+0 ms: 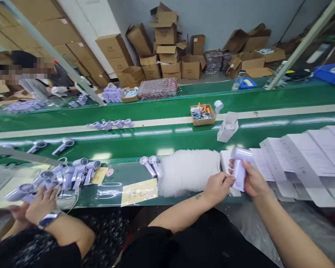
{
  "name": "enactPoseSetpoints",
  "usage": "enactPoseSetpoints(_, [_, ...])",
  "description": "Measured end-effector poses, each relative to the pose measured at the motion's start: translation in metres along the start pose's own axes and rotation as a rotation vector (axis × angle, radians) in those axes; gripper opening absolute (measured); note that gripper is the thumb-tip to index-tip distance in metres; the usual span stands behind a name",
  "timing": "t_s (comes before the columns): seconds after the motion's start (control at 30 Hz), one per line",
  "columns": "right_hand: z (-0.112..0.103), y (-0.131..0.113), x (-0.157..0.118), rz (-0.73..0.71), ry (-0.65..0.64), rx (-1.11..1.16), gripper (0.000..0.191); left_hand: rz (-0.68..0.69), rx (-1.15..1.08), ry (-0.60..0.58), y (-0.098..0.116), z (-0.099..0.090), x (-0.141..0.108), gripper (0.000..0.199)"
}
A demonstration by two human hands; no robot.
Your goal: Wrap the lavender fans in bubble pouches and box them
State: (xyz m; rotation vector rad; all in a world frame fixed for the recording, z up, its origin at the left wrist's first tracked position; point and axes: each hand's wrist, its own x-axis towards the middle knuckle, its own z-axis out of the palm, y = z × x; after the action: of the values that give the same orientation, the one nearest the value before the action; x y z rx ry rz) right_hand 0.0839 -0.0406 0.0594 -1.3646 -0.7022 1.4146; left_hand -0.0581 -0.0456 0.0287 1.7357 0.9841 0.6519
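A lilac handheld fan (239,175) is held upright in my right hand (255,180), whose fingers wrap round the handle from the right. My left hand (219,188) is closed in a pinch at the handle's lower left edge; what lies between its fingertips is too small to make out. Just left of it lies a thick row of translucent white sleeves (190,169). Two more lilac fans (153,165) lie against the row's left end. Behind and right of my right hand, open white boxes (309,156) overlap in a slanting row.
A co-worker's hands (41,204) touch a pile of lilac fans (69,173) at left. A handwritten yellow note (139,192) lies near the front edge. On the green belt stand a small carton of parts (203,121) and a white box (227,128). Metal posts (304,44) slant across.
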Motion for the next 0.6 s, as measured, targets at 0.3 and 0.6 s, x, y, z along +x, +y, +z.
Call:
enactPoseSetpoints(0.3, [-0.128, -0.022, -0.082, 0.17, 0.278, 0.115, 0.036, 0.301, 1.011, -0.7, -0.002, 0.064, 0.034, 0.01])
enactPoseSetpoints(0.6, [-0.081, 0.027, -0.092, 0.447, -0.156, 0.492, 0.029, -0.288, 0.192, -0.059, 0.033, -0.005, 0.032, 0.009])
